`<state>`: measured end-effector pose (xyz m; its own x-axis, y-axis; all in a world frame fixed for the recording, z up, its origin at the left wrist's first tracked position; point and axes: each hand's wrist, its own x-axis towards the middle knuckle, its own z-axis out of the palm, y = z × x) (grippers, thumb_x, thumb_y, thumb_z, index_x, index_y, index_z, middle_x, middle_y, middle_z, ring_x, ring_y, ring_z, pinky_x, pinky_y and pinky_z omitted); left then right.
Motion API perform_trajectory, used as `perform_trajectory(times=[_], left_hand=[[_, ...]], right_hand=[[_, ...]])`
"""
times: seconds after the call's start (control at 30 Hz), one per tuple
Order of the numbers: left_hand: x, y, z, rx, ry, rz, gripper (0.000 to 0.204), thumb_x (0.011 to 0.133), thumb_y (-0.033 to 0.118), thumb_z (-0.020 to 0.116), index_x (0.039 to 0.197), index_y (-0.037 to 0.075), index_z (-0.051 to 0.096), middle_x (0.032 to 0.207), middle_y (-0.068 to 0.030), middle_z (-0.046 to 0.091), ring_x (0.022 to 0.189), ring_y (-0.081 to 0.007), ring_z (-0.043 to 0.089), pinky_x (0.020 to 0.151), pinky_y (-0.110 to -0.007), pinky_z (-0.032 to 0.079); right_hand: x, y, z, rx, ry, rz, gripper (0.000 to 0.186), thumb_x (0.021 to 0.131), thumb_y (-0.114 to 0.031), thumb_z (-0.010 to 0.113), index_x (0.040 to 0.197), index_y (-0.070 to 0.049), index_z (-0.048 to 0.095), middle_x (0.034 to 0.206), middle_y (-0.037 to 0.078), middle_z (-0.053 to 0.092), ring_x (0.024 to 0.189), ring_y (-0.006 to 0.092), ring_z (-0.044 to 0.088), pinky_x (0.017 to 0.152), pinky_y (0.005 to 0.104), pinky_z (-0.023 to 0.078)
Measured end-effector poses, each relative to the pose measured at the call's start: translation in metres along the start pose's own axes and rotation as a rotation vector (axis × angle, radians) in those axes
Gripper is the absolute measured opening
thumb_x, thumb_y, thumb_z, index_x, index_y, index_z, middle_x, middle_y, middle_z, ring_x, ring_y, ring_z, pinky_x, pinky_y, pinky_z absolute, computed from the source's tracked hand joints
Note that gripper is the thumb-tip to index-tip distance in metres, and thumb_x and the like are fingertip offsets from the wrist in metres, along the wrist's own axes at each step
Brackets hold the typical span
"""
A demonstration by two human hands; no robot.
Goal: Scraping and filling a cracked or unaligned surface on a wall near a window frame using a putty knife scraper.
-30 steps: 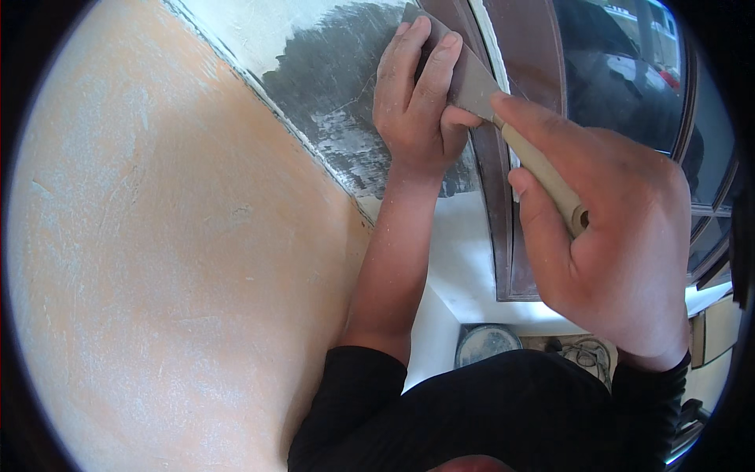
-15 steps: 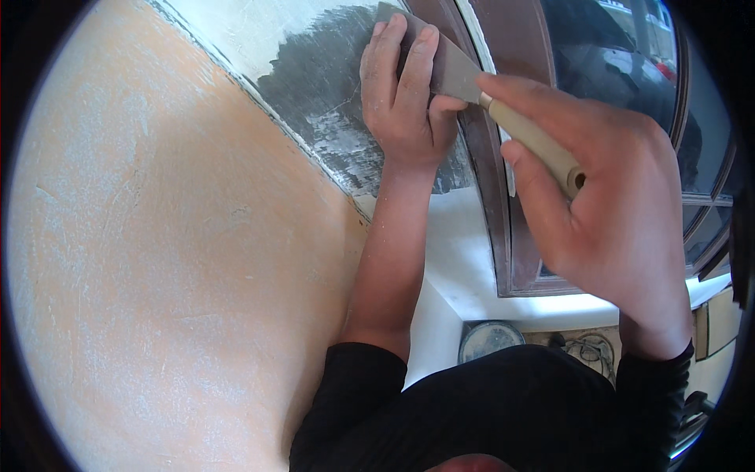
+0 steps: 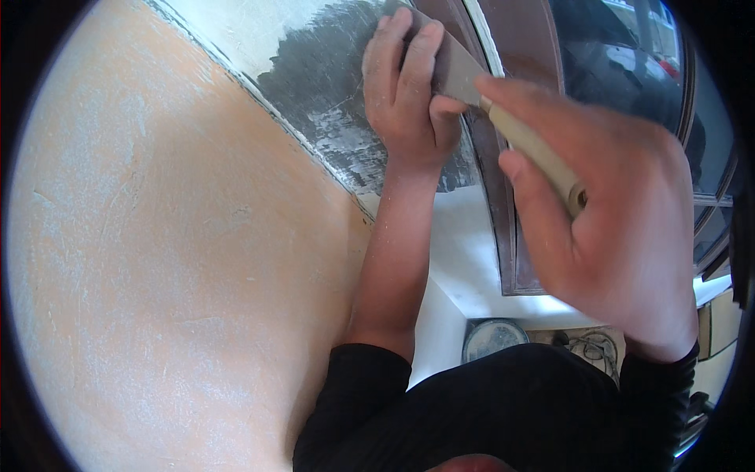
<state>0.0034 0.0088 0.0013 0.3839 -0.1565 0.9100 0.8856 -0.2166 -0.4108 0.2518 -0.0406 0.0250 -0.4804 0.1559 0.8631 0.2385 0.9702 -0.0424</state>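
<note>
My right hand is closed around the cream handle of a putty knife, its index finger stretched along toward the metal neck. The knife's wide metal blade slants up and left against the wall. Across that blade lies my left hand, fingers extended and a little apart, thumb also on the metal. Its fingers hide part of the blade and most of its far edge. Beside and under the left hand, a dark grey patch of filler covers part of the white wall strip.
A peach wall surface fills the left side, with a rough seam along its border. At right is a brown window frame with glass panes. Below stand a round bucket and a coiled cable.
My right hand and the knife handle have shifted slightly right and down, and the right hand is blurred. The left hand stays on the blade while the view drifts a little.
</note>
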Motion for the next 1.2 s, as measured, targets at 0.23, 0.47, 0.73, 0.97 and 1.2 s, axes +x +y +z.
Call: perform_trajectory(times=[0.23, 0.47, 0.73, 0.97, 1.2], left_hand=[[0.004, 0.002, 0.004, 0.038, 0.069, 0.049, 0.072, 0.100, 0.063, 0.036, 0.120, 0.002, 0.066, 0.123, -0.0249, 0.063, 0.114, -0.0418, 0.063, 0.096, -0.049, 0.052], [-0.002, 0.011, 0.007, -0.158, 0.044, -0.042, 0.067, 0.102, 0.062, 0.032, 0.122, 0.008, 0.066, 0.128, -0.0205, 0.061, 0.117, -0.0424, 0.059, 0.100, -0.052, 0.046], [-0.002, 0.012, 0.011, -0.104, 0.047, -0.002, 0.065, 0.103, 0.060, 0.032, 0.125, 0.009, 0.065, 0.129, -0.0207, 0.061, 0.119, -0.0424, 0.058, 0.100, -0.053, 0.045], [-0.003, 0.011, 0.010, -0.100, 0.047, -0.042, 0.065, 0.103, 0.060, 0.033, 0.125, 0.009, 0.065, 0.131, -0.0215, 0.060, 0.119, -0.0438, 0.058, 0.100, -0.052, 0.046], [-0.002, 0.012, 0.009, -0.133, 0.050, -0.048, 0.065, 0.103, 0.059, 0.034, 0.124, 0.007, 0.066, 0.133, -0.0220, 0.059, 0.121, -0.0449, 0.057, 0.101, -0.051, 0.047]], right_hand=[[-0.002, 0.003, 0.000, -0.042, 0.041, -0.033, 0.036, 0.082, -0.001, 0.066, 0.117, -0.001, 0.069, 0.102, 0.022, 0.071, 0.088, 0.0361, 0.072, 0.078, 0.0393, 0.055], [-0.012, 0.006, -0.001, 0.054, -0.021, 0.057, 0.039, 0.082, -0.001, 0.066, 0.121, 0.000, 0.068, 0.095, 0.022, 0.072, 0.078, 0.0354, 0.071, 0.071, 0.0379, 0.056], [-0.018, 0.013, 0.001, 0.030, -0.033, 0.093, 0.040, 0.082, -0.001, 0.066, 0.122, -0.002, 0.068, 0.090, 0.022, 0.072, 0.074, 0.0326, 0.071, 0.067, 0.0360, 0.055], [-0.015, 0.004, 0.002, -0.050, -0.016, 0.082, 0.038, 0.083, -0.002, 0.067, 0.121, -0.005, 0.069, 0.089, 0.020, 0.072, 0.069, 0.0323, 0.070, 0.062, 0.0364, 0.053], [-0.015, 0.004, 0.004, -0.029, -0.015, 0.090, 0.037, 0.082, -0.001, 0.067, 0.119, -0.005, 0.070, 0.089, 0.020, 0.072, 0.069, 0.0333, 0.069, 0.063, 0.0370, 0.054]])
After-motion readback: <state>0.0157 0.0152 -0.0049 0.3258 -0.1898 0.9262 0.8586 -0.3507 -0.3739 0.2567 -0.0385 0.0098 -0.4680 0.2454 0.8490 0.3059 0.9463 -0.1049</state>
